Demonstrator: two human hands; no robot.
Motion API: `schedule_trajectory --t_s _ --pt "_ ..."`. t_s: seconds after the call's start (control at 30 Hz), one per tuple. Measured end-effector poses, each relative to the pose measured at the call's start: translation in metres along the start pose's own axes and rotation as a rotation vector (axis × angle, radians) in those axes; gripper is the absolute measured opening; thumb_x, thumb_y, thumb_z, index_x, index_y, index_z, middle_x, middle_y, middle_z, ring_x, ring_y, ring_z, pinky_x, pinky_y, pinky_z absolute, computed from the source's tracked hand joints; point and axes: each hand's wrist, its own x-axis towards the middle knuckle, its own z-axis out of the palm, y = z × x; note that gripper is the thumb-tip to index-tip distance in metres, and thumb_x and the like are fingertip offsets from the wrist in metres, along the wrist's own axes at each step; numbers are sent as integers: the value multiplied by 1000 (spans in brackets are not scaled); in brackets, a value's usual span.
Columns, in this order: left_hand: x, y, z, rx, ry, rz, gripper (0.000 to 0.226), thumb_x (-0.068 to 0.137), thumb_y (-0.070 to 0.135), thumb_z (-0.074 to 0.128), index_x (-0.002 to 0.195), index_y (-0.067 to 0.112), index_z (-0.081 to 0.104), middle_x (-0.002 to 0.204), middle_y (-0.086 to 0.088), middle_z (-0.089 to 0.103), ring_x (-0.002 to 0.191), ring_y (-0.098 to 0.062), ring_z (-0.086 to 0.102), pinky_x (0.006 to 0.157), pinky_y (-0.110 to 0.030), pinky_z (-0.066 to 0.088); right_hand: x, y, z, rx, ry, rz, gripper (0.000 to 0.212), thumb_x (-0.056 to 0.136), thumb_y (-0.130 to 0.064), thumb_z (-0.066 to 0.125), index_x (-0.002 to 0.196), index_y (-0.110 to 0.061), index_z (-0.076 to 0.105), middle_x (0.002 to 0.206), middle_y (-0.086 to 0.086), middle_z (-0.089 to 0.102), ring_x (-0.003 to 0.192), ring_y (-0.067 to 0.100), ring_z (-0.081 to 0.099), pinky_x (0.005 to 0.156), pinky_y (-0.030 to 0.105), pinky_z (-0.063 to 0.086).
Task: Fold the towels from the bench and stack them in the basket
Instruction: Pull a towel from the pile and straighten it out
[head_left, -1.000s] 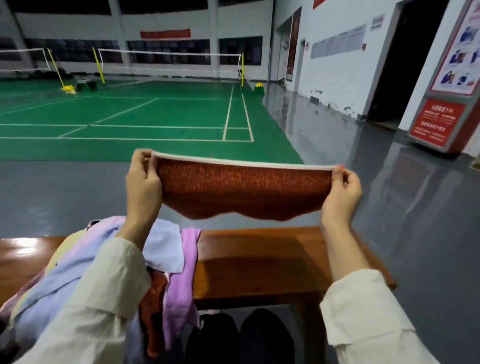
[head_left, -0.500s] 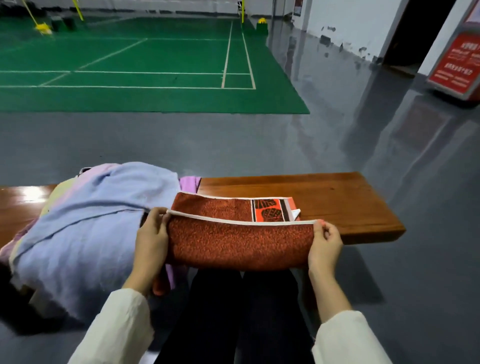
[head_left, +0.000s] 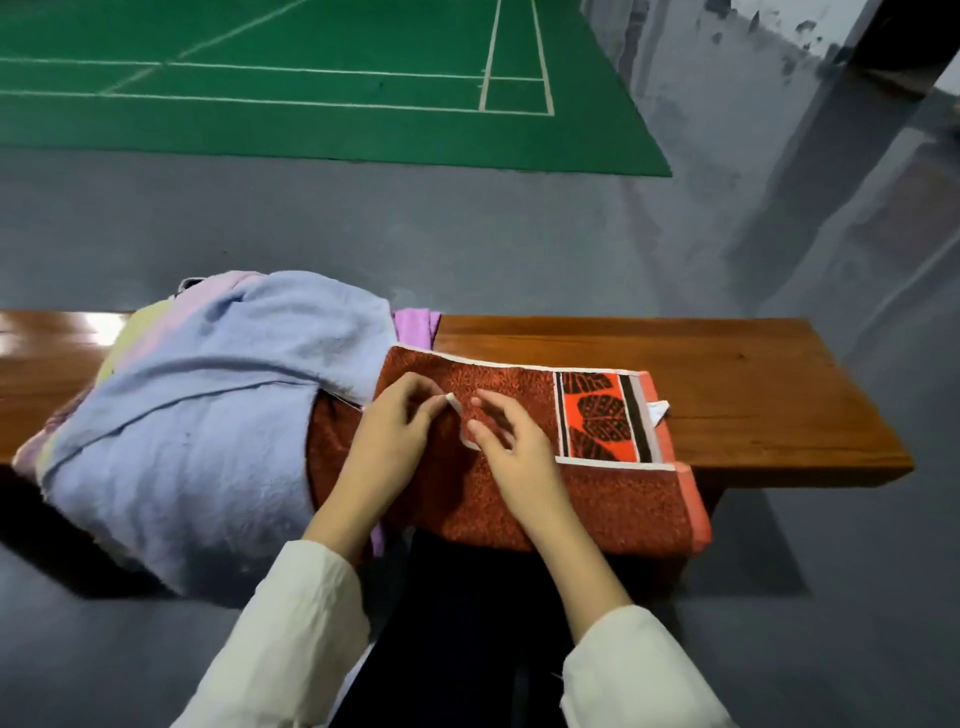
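Both hands meet mid-towel: your left hand (head_left: 395, 436) and right hand (head_left: 511, 447) each pinch the white hem (head_left: 460, 421) of the rust towel (head_left: 597, 499). It lies half-folded across the surface (head_left: 753, 395), beside the unfolded pile (head_left: 208, 415), with its near part drooping over the front edge. Draw that hem square to the far edge, then smooth it flat. No basket shows.

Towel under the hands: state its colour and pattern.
Rust-red speckled towel, orange band with black leaves; head view.
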Motion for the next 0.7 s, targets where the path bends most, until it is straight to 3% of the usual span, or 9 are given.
schedule_trajectory --t_s 0.07,0.17,0.3,0.5,0.6,0.7 --pt "3 -2 0 -6 -29 -2 9 90 15 61 83 20 60 80 10 65 75 8 56 70 -10 39 12 -1 11 9 -64 10 30 86 -24 60 116 -27 59 117 -7 64 114 8 58 102 34 46" --pt "13 -8 -5 9 -20 -18 7 89 15 62 84 19 62 81 11 65 77 7 56 70 -9 38 30 -1 19 -20 -92 10 11 89 -19 63 99 -18 66 95 -5 68 91 6 61 85 34 50" --pt "34 -22 -15 94 72 -45 4 90 17 62 89 15 65 87 3 65 81 -7 56 72 -18 38 48 3 28 -14 -50 30 5 90 -18 63 87 -17 67 79 -5 66 72 1 55 71 22 44" --pt "59 -55 -15 350 124 -161 24 90 24 62 108 7 58 109 -15 55 97 -33 56 86 -42 43 59 16 40 -9 -3 80 14 94 -18 58 86 -29 60 83 -8 64 80 4 58 78 27 47" --pt "63 -67 -10 430 51 -299 40 90 37 61 114 5 54 112 -19 59 105 -37 54 89 -42 41 60 16 43 16 -9 97 9 95 -16 56 92 -22 62 88 -10 64 85 2 59 80 17 45" --pt "67 -68 -9 392 62 -374 41 90 44 59 108 7 58 107 -16 64 103 -34 57 87 -41 44 60 14 44 20 -21 107 8 95 -17 56 92 -22 62 89 -10 65 86 3 59 79 16 46"
